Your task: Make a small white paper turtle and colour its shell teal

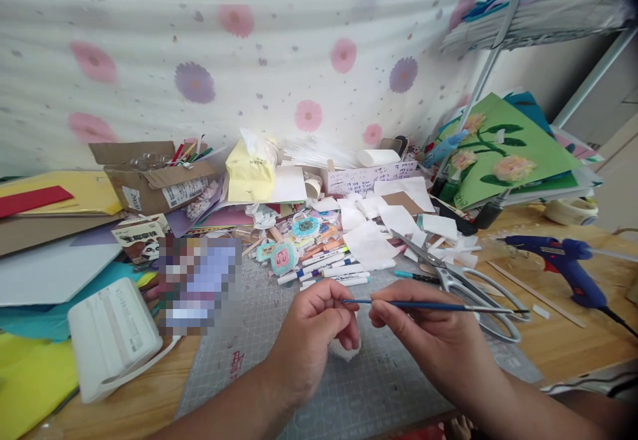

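Observation:
Both hands hover over a grey cutting mat (299, 387). My right hand (428, 340) pinches a thin blue rod-like tool (438, 305) that lies level and points right. My left hand (314, 340) is curled, its fingertips at the tool's left end. A small white piece (343, 352) shows under the left hand's fingers; whether the hand grips it is unclear. Large silver scissors (458, 280) lie just behind the right hand.
Markers (339, 270), white paper scraps (369, 244) and round stickers (284, 257) litter the mat's far side. A blue glue gun (563, 264) lies at the right, a white device (112, 333) at the left. Cardboard box (154, 181), coloured paper and green flower card (508, 151) stand behind.

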A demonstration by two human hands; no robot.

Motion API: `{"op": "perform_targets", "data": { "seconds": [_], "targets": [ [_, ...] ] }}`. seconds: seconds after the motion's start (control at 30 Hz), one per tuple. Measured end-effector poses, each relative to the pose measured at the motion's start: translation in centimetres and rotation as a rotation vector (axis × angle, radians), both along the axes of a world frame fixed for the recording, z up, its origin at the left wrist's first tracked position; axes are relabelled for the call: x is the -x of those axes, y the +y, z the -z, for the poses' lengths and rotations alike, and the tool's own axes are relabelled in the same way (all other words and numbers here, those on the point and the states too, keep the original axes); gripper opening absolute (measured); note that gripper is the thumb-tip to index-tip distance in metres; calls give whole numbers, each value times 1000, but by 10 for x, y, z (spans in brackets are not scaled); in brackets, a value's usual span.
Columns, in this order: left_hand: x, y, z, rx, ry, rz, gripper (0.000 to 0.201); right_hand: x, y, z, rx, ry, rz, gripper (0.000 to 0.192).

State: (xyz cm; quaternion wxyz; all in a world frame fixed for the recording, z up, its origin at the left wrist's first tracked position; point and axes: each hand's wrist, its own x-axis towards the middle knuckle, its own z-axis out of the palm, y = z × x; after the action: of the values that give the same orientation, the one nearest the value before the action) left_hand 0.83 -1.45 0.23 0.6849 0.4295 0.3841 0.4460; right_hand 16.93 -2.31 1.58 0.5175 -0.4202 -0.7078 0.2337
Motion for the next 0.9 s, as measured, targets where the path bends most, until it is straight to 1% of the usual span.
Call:
{"op": "perform_targets", "data": {
  "seconds": [0.07, 0.23, 0.33, 0.47, 0.53, 0.67, 0.77, 0.9],
  "targets": [
    [0, 0, -2, 32, -49, 14, 5, -2, -1, 2, -25, 8, -7, 6],
    [-3, -2, -2, 81, -62, -27, 6, -2, -5, 6, -100, -52, -7, 6],
    [-4, -3, -1, 93, -79, -44, 7, 0, -5, 7, -120, -41, -6, 7],
    [-4, -3, -2, 88, -85, -51, 9, 2, -3, 6, -44, 57, -12, 6],
    [-3, -3, -2, 76, -109, -29, 9, 2, -3, 5, 13, 113, -8, 5],
    [-2, -2, -1, 71, -179, 22, 1, 1, -2, 2, 105, 186, -19, 9],
    [-2, -1, 0, 77, -217, 39, 3, 0, -2, 1, 101, 204, -9, 9],
    [-2, 0, 0, 138, -245, -26, 6, 0, -3, 5, 8, 174, -7, 10]
  ]
}}
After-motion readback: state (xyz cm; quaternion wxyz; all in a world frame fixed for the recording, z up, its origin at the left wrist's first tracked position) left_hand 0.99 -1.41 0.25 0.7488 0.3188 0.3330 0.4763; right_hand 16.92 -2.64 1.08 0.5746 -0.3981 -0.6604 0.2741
